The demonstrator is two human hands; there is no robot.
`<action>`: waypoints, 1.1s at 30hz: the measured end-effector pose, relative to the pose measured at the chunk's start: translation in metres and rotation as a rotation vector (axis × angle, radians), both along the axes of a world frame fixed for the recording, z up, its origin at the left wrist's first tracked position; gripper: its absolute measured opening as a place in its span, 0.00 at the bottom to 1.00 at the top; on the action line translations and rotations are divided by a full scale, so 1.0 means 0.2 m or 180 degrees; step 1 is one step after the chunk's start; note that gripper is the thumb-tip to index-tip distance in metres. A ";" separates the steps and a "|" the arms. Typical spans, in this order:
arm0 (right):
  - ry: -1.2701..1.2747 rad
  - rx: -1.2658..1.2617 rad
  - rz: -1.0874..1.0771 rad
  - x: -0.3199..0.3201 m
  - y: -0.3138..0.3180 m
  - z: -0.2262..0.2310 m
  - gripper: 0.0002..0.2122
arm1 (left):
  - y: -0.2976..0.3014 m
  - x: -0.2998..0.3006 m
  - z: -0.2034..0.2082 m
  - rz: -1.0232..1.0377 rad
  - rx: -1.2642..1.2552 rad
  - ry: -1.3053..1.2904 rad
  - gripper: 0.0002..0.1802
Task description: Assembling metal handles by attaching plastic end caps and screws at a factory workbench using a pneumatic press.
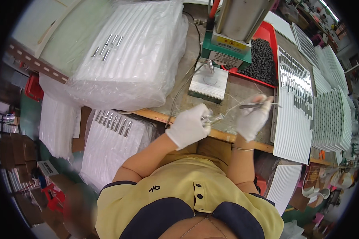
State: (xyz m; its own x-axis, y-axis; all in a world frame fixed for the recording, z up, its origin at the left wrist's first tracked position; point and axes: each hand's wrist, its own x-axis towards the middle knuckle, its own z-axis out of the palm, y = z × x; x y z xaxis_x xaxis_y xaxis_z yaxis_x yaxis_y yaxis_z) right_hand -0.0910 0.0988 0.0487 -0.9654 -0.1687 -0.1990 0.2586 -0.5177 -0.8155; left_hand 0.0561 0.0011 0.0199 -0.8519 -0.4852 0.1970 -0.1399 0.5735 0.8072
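Both my hands wear white gloves and work close together over the near edge of the workbench [243, 89]. My left hand [188, 125] grips a small shiny metal part [214, 118] that points right. My right hand [252, 118] pinches a pair of thin metal tweezers [254, 105] just above and right of that part. Straight ahead stands a small green press [227, 49] with a grey metal base plate [208, 83] and a steel cylinder on top.
A red tray [267, 36] of small black pieces sits behind the press. White ribbed trays [295, 115] holding rows of metal parts line the right side. Bagged stacks of white trays [135, 55] with several metal parts lie to the left, another stack [107, 147] below the bench edge.
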 end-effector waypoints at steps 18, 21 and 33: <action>0.2123 0.4692 0.1051 -0.74 -0.02 -0.26 0.11 | -1.52 0.51 0.37 0.1733 -0.0969 -0.1371 0.16; 0.2230 0.4861 0.0838 -0.82 -0.12 -0.27 0.10 | -1.44 0.49 0.35 0.1838 -0.0099 -0.0361 0.14; 0.2459 0.5172 0.1606 -0.98 -0.31 -0.31 0.09 | -0.30 0.12 0.25 -0.0204 0.1633 0.0524 0.12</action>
